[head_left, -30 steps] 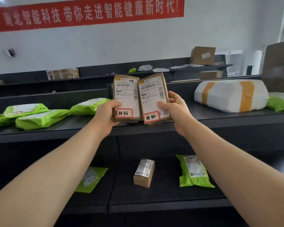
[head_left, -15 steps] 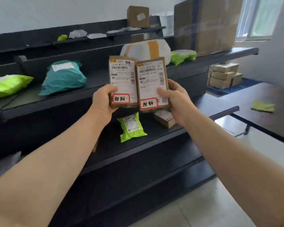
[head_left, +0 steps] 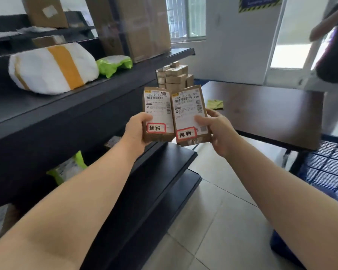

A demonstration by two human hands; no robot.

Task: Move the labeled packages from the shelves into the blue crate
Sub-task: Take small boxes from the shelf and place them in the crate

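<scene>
My left hand (head_left: pixel 137 128) grips a small brown package (head_left: pixel 158 106) with a white shipping label and a red-framed sticker. My right hand (head_left: pixel 217 129) holds a second brown package (head_left: pixel 187 108) of the same kind, tilted slightly right. Both are held upright side by side in the air, past the end of the black shelves (head_left: pixel 70 114). The blue crate (head_left: pixel 326 172) shows its meshed side at the right edge, below the dark table.
A white parcel with orange tape (head_left: pixel 53 67) and a green pouch (head_left: pixel 113 64) lie on the upper shelf. A stack of small brown boxes (head_left: pixel 174 76) stands behind the shelf end. A dark table (head_left: pixel 265 112) is at right, another person (head_left: pixel 332 45) beyond it. Tiled floor lies below.
The view has swung right past the shelf end; the table and blue crate have come closer. Both hands still hold the two packages together, now lower in the frame.
</scene>
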